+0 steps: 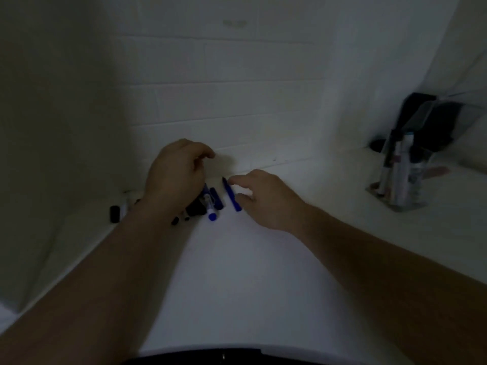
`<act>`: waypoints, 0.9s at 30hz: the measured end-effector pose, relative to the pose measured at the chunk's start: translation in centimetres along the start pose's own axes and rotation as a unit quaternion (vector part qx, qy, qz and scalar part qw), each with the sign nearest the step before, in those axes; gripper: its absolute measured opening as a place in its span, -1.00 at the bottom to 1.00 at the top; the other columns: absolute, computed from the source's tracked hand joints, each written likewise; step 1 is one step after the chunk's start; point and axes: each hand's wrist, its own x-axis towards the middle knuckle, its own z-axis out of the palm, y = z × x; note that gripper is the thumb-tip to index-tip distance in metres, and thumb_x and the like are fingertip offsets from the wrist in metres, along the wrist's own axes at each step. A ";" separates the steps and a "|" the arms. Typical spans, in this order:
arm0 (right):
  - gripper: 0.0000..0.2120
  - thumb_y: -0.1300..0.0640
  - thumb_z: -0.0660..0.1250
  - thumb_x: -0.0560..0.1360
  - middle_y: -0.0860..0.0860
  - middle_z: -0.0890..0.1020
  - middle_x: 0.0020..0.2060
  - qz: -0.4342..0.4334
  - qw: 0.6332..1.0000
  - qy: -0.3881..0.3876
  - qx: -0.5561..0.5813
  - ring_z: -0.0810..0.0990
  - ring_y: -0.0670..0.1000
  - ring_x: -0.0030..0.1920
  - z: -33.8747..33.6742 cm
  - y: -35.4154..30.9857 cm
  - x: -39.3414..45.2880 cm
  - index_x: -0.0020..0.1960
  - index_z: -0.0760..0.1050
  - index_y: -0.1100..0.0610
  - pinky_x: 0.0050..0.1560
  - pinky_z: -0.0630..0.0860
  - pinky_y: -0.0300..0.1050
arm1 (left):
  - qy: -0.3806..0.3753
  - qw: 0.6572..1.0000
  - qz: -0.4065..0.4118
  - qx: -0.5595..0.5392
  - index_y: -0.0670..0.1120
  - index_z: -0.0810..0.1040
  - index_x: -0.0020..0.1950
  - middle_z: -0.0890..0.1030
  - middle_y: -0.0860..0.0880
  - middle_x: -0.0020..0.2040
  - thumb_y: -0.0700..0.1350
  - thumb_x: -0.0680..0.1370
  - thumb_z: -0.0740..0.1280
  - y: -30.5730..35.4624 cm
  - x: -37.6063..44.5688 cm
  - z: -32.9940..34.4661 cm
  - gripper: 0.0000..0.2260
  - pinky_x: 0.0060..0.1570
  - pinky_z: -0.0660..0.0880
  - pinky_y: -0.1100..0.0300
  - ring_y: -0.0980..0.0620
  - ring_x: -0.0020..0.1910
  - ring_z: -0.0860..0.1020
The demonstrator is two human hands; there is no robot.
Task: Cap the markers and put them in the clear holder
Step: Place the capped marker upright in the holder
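Both of your hands are over the white counter [250, 272], close to the tiled wall [224, 101]. Your left hand [175, 177] hangs curled above a small heap of markers, fingers bent inward with the thumb near the forefinger; whether anything is pinched there cannot be told in this dim light. Your right hand [263, 198] is spread loosely, fingers apart and holding nothing, its forefinger just beside the tip of one blue marker [232, 194] that lies alone on the counter, uncapped, dark nib toward the wall. Count at the heap: one clear-bodied marker with a blue end [210, 208], one dark blue cap or marker [216, 198] lying just beside it, and a black cluster [195, 206] partly under your left hand whose pieces cannot be counted. Two or three small black pieces [175, 220] lie at its near edge. One black cap [115, 214] lies apart to the left, near the wall. The clear holder [400, 164] stands well apart at far right, upright on its base, holding at least three markers; the exact count is blurred. A dark object [432, 117] stands behind it. No brand, label or writing is legible anywhere.
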 end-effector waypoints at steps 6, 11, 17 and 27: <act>-0.70 -0.01 0.23 0.63 0.13 0.60 -0.12 0.002 0.989 -0.032 -0.144 0.59 0.12 -0.09 1.5 -0.4 1.9 0.02 0.64 0.16 -0.15 0.35 -0.15 | -0.042 0.999 -0.005 0.023 0.04 0.64 0.14 0.61 -0.04 0.13 -0.28 0.56 0.20 -0.8 0.2 1.1 -0.67 0.11 0.49 0.00 -0.10 0.14 0.51; -0.81 0.30 0.22 0.51 0.13 0.52 -0.14 0.099 0.990 -0.005 -0.096 0.54 0.16 -0.16 -1.3 0.8 0.4 0.08 0.32 0.12 -0.22 0.37 -0.07 | -0.104 0.994 -0.004 0.044 0.08 0.64 0.11 0.62 -0.01 0.05 -0.24 0.49 0.25 -1.2 0.1 1.6 -0.68 0.06 0.49 0.01 -0.10 0.10 0.49; -0.70 0.27 0.22 0.58 0.03 0.55 0.00 0.125 0.988 0.086 0.042 0.55 0.05 -0.10 -2.5 4.1 -4.8 0.27 0.37 0.02 -0.15 0.49 -0.08 | -0.159 0.987 -0.033 0.019 0.20 0.64 0.04 0.64 0.06 0.02 0.04 0.45 0.12 -0.4 -0.3 1.5 -0.67 0.15 0.47 -0.05 -0.09 0.08 0.51; -0.68 0.30 0.14 0.57 0.07 0.55 -0.05 0.134 0.971 0.103 0.167 0.51 0.06 -0.18 -2.4 5.9 -5.1 0.22 0.40 -0.02 -0.18 0.49 -0.06 | -0.348 0.909 -0.006 0.229 0.33 0.40 0.28 0.52 0.09 0.16 0.34 0.36 0.21 2.6 0.7 1.9 -0.51 0.19 0.23 -0.09 -0.13 0.28 0.33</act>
